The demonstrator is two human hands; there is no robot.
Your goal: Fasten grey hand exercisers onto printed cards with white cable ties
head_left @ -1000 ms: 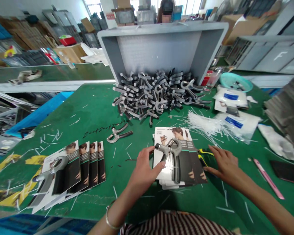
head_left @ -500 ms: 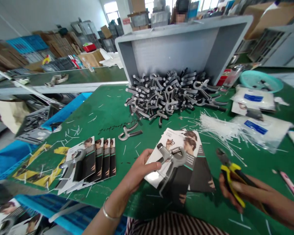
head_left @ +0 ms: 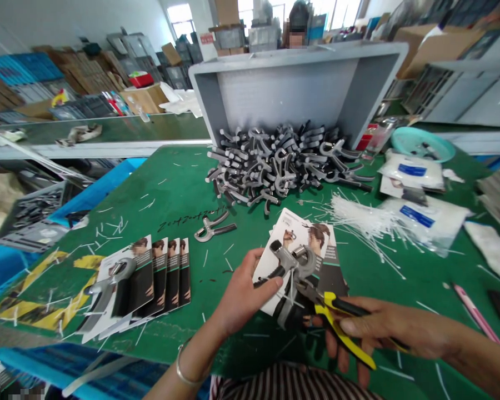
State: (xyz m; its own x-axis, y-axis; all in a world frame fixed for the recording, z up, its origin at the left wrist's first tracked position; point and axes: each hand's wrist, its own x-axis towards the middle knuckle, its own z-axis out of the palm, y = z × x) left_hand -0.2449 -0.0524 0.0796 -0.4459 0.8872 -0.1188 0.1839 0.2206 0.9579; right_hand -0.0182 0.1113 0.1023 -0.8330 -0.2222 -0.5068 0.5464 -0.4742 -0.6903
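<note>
Grip trainer [head_left: 294,264] lay on printed card [head_left: 300,225], both held in left hand [head_left: 244,294], fingers closed around them. Right hand [head_left: 391,328] gripped yellow cutters [head_left: 337,319] just right of it. Carded stack [head_left: 166,272] sat left of it on green table [head_left: 170,194], pile of trainers [head_left: 275,166] behind it, white cable ties [head_left: 362,216] behind right.

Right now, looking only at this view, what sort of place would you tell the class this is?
Probably a factory packing workshop: a heap of grey hand grippers, stacked printed product cards and loose white cable ties lie on a green workbench.
</note>
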